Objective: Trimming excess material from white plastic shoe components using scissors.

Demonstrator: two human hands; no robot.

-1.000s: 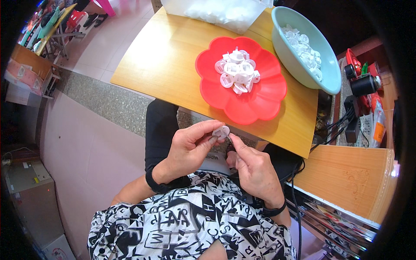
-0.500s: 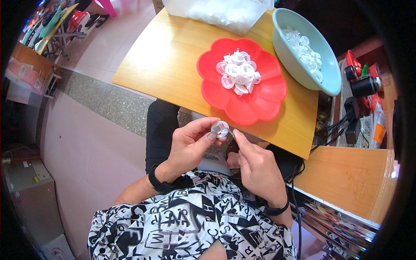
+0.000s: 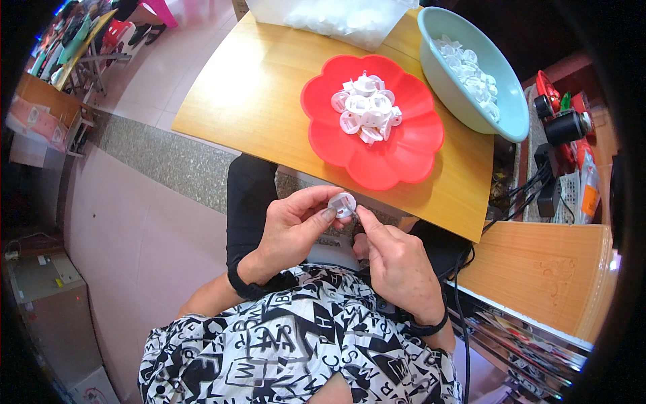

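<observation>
A small round white plastic part (image 3: 342, 205) with cut-outs in its face is pinched between the thumb and fingers of my left hand (image 3: 296, 222), just off the table's near edge. My right hand (image 3: 398, 259) is closed, with its fingertips against the right rim of that part. Something thin and dark seems to show at those fingertips, too small to name. Beyond my hands, a red flower-shaped bowl (image 3: 404, 155) holds a heap of similar white plastic parts (image 3: 367, 108).
The bowl stands on a yellow wooden table (image 3: 229, 94). A pale blue basin (image 3: 505, 101) with more white pieces is at the far right, and a translucent bin (image 3: 377, 30) at the back. Black cables (image 3: 464, 269) hang beside a wooden cabinet (image 3: 538, 269) on my right.
My right hand has moved slightly left, bringing its fingertips against the white part's rim. My left hand keeps its hold. The whole view has shifted slightly.
</observation>
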